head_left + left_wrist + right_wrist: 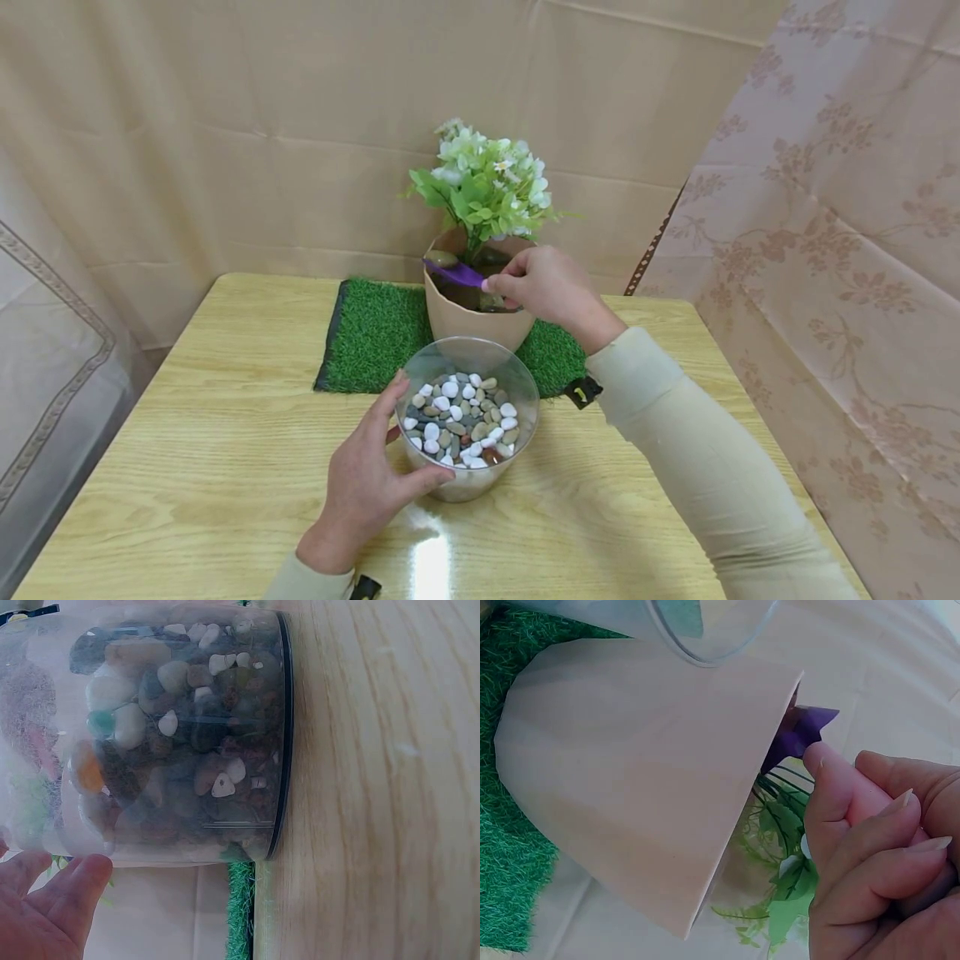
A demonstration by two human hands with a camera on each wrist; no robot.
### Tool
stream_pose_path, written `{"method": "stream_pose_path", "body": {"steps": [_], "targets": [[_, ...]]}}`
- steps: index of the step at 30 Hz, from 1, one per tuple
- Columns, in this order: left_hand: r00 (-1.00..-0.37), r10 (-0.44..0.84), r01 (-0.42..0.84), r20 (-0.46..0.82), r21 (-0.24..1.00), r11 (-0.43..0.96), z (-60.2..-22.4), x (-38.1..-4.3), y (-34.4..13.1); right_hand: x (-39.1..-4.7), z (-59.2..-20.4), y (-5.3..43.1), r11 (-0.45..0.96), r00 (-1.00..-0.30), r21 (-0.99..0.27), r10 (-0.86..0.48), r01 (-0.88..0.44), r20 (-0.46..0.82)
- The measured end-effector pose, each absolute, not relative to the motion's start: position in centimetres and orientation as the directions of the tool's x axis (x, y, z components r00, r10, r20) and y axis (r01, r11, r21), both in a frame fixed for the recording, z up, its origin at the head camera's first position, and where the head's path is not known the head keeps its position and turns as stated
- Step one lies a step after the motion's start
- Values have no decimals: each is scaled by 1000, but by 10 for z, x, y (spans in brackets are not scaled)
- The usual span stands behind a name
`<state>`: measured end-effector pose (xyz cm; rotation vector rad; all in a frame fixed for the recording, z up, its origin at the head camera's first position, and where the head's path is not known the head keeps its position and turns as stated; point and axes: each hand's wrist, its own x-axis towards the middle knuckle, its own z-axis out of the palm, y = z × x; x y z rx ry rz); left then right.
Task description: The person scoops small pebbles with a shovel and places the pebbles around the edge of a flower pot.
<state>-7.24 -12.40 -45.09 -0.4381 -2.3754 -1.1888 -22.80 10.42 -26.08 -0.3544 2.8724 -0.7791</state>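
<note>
In my right hand (551,287) is a small trowel with a purple blade (459,274) and a pink handle (870,801), the fingers curled round the handle. Its blade is tilted over the mouth of a beige flower pot (476,327). White flowers with green leaves (483,183) rise from the pot, and large stones (442,257) lie inside it. My left hand (367,475) holds a clear plastic container (279,735) by its near left side, thumb and fingers spread round the rim. White, grey and brown pebbles (457,417) fill the lower part of the container.
Under the pot lies a green artificial grass mat (375,333) on the wooden table (225,467). The container stands just in front of the pot. A beige curtain (300,150) hangs close behind, and a floral cloth (847,250) is at the right.
</note>
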Motion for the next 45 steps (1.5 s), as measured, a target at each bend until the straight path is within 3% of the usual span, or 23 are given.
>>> {"method": "stream_pose_path", "body": {"steps": [12, 32, 45], "targets": [[-849, 81, 467, 522, 669, 579, -452, -73, -125, -231, -261, 102, 842, -964, -520, -240, -147, -115], [-848, 84, 470, 523, 670, 575, -452, -73, -124, -234, -269, 95, 705, -949, -707, -258, -56, -183], [-847, 84, 470, 524, 668, 577, -452, -73, -124, -240, -271, 94, 644, -932, -762, -233, 66, -278]]}}
